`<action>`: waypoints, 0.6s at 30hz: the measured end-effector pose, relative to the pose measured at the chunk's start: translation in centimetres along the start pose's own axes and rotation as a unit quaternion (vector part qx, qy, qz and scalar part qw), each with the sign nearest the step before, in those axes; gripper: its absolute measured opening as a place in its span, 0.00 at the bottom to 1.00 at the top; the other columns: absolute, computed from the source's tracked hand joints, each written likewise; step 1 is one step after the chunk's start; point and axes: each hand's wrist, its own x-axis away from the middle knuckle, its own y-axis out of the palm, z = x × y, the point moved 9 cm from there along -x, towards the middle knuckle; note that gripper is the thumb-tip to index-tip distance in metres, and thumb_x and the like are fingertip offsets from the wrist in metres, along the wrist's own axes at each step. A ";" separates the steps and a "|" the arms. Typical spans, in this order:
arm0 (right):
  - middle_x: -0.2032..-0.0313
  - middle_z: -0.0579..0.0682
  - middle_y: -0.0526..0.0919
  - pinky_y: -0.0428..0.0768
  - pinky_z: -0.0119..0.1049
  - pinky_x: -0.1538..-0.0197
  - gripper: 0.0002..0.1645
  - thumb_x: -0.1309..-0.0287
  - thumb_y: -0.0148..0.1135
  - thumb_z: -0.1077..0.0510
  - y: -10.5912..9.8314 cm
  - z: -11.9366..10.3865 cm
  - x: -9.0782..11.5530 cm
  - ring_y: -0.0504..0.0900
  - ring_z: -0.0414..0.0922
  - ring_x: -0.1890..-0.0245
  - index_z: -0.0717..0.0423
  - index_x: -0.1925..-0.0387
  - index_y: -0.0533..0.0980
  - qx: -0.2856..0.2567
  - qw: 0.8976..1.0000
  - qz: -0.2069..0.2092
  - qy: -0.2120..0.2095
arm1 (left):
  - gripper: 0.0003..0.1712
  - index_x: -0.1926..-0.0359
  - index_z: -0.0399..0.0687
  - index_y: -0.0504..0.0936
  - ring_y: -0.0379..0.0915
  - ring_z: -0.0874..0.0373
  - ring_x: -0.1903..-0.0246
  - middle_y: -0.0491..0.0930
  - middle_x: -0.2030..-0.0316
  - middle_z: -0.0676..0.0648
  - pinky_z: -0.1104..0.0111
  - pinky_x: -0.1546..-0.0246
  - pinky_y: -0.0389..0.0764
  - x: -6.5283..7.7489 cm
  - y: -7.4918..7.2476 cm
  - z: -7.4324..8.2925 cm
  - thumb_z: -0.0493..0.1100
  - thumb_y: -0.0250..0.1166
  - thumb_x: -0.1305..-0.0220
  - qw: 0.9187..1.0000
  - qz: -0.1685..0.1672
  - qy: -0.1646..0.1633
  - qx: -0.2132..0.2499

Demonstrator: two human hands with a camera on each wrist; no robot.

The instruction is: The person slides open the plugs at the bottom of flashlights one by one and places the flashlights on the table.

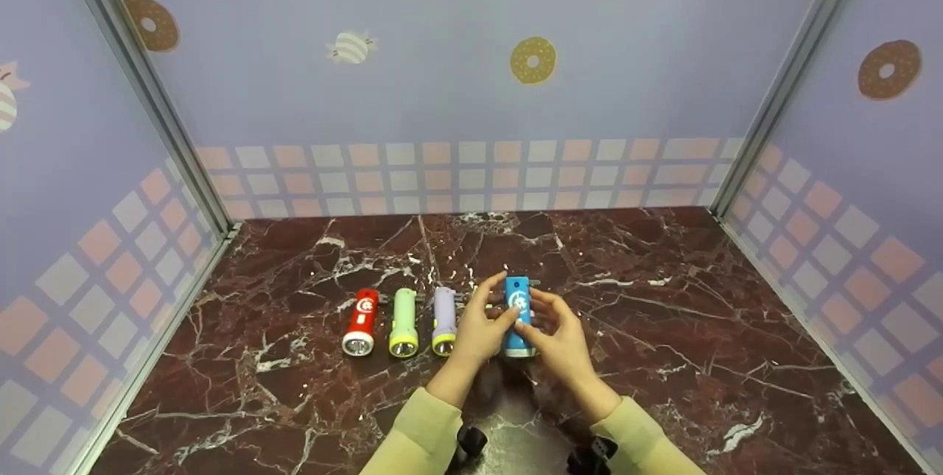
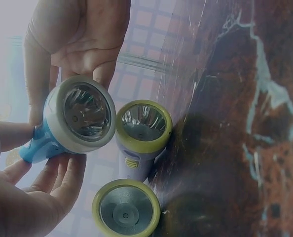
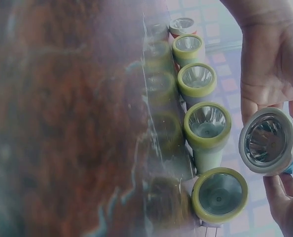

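Both hands grip a blue flashlight (image 1: 519, 301) with a white emblem and a pale lens rim. My left hand (image 1: 482, 331) has its fingers along one side, and my right hand (image 1: 563, 333) holds the other. The two thumbs meet on its upper face. In the left wrist view its lens (image 2: 89, 114) faces the camera, held off the marble surface. Left of the hands lie a red flashlight (image 1: 361, 320), a green flashlight (image 1: 404, 317) and a purple flashlight (image 1: 444, 313), lenses toward me. Beyond the hands, more flashlights are mostly hidden from the head camera.
In the right wrist view, a yellow-rimmed green flashlight (image 3: 207, 131) and a yellow-rimmed flashlight (image 3: 219, 195) continue the row. The dark red marble tabletop (image 1: 258, 401) is bounded by patterned panels (image 1: 471, 92) at the back and sides.
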 end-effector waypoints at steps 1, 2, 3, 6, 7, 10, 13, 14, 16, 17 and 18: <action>0.42 0.71 0.81 0.85 0.39 0.45 0.31 0.44 0.72 0.69 0.0 0.0 0.0 0.84 0.62 0.46 0.70 0.39 0.73 0.000 1.000 -0.001 -0.001 | 0.33 0.31 0.39 0.72 0.83 0.43 0.58 0.78 0.49 0.28 0.53 0.52 0.87 0.0 0.0 -0.1 0.35 0.69 0.36 1.000 0.000 -0.002 0.000; 0.42 0.71 0.81 0.85 0.39 0.45 0.31 0.44 0.72 0.69 0.0 0.0 0.0 0.84 0.62 0.46 0.70 0.39 0.73 -0.001 1.000 -0.002 -0.001 | 0.33 0.31 0.40 0.72 0.83 0.43 0.59 0.79 0.49 0.29 0.53 0.52 0.87 0.0 0.0 -0.2 0.35 0.69 0.36 1.000 0.001 -0.006 0.001; 0.42 0.72 0.81 0.85 0.38 0.45 0.31 0.44 0.72 0.69 0.0 0.0 0.0 0.84 0.62 0.46 0.70 0.39 0.73 -0.002 1.000 -0.003 -0.001 | 0.33 0.31 0.39 0.72 0.83 0.42 0.59 0.79 0.50 0.29 0.53 0.52 0.87 -0.1 0.0 -0.2 0.34 0.69 0.36 1.000 0.000 -0.004 0.001; 0.43 0.72 0.81 0.85 0.36 0.45 0.31 0.43 0.71 0.69 0.1 0.0 0.0 0.84 0.62 0.46 0.71 0.38 0.72 -0.004 1.000 -0.008 0.001 | 0.32 0.31 0.38 0.72 0.84 0.40 0.59 0.80 0.50 0.29 0.54 0.53 0.87 -0.2 -0.1 -0.3 0.34 0.69 0.36 1.000 0.002 -0.002 0.003; 0.43 0.73 0.81 0.85 0.35 0.45 0.31 0.43 0.71 0.69 0.1 0.0 0.0 0.84 0.62 0.46 0.71 0.38 0.72 -0.006 1.000 -0.012 0.000 | 0.32 0.31 0.38 0.72 0.84 0.39 0.59 0.80 0.50 0.29 0.54 0.53 0.87 -0.2 -0.1 -0.3 0.34 0.69 0.36 1.000 0.002 -0.001 0.004; 0.43 0.73 0.80 0.85 0.33 0.46 0.31 0.42 0.70 0.69 0.2 0.0 0.0 0.84 0.62 0.46 0.71 0.37 0.72 -0.013 1.000 -0.021 0.007 | 0.32 0.32 0.36 0.72 0.84 0.39 0.59 0.80 0.51 0.28 0.56 0.55 0.88 -0.2 -0.2 -0.2 0.34 0.69 0.36 1.000 0.001 0.004 0.009; 0.42 0.73 0.80 0.84 0.31 0.46 0.30 0.40 0.68 0.69 0.2 0.2 -0.1 0.83 0.63 0.44 0.70 0.36 0.72 -0.027 0.999 -0.026 0.020 | 0.32 0.32 0.35 0.71 0.84 0.42 0.61 0.80 0.52 0.28 0.57 0.58 0.88 -0.2 -0.4 0.0 0.33 0.69 0.36 1.000 0.000 0.004 0.019; 0.42 0.73 0.80 0.84 0.30 0.46 0.30 0.39 0.67 0.69 0.2 0.3 -0.1 0.83 0.63 0.44 0.70 0.36 0.72 -0.030 0.999 -0.028 0.027 | 0.32 0.32 0.34 0.71 0.84 0.44 0.62 0.80 0.52 0.28 0.58 0.58 0.88 -0.2 -0.4 0.0 0.33 0.69 0.36 1.000 0.000 0.002 0.022; 0.41 0.73 0.80 0.84 0.31 0.47 0.29 0.37 0.65 0.68 0.2 0.4 -0.1 0.83 0.62 0.44 0.69 0.35 0.72 -0.039 0.998 -0.032 0.042 | 0.32 0.32 0.34 0.71 0.83 0.47 0.63 0.80 0.53 0.28 0.59 0.59 0.87 -0.2 -0.5 0.0 0.32 0.69 0.37 1.000 0.001 -0.006 0.028; 0.41 0.72 0.79 0.84 0.32 0.48 0.29 0.36 0.64 0.67 0.2 0.4 -0.1 0.84 0.60 0.44 0.68 0.34 0.72 -0.044 0.997 -0.034 0.050 | 0.32 0.32 0.34 0.71 0.82 0.48 0.64 0.80 0.53 0.28 0.59 0.60 0.87 -0.2 -0.6 0.0 0.32 0.69 0.37 0.999 0.002 -0.007 0.033; 0.40 0.72 0.79 0.85 0.33 0.49 0.29 0.35 0.63 0.67 0.2 0.5 0.0 0.84 0.59 0.45 0.68 0.34 0.71 -0.050 0.996 -0.037 0.059 | 0.32 0.32 0.34 0.71 0.82 0.49 0.64 0.80 0.53 0.28 0.59 0.59 0.87 -0.2 -0.7 -0.1 0.32 0.69 0.37 0.999 0.002 -0.008 0.035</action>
